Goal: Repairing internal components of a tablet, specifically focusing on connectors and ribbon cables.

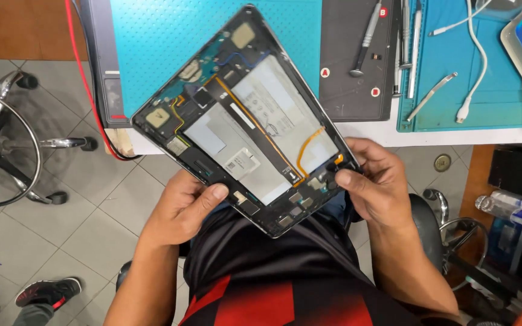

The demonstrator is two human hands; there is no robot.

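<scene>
The opened tablet (246,118) is held tilted above the person's lap, at the edge of the workbench (364,130); it looks thin, light, stiff and fragile, with bare flex cables. The left hand (179,211) pinches its lower frame edge with the thumb on top, and the right hand (376,187) clamps the lower right corner, so the metal frame is the safe place to hold.

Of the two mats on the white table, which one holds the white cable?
The teal mat at the far right holds the white cable. The dark grey mat beside it carries only a screwdriver.
</scene>
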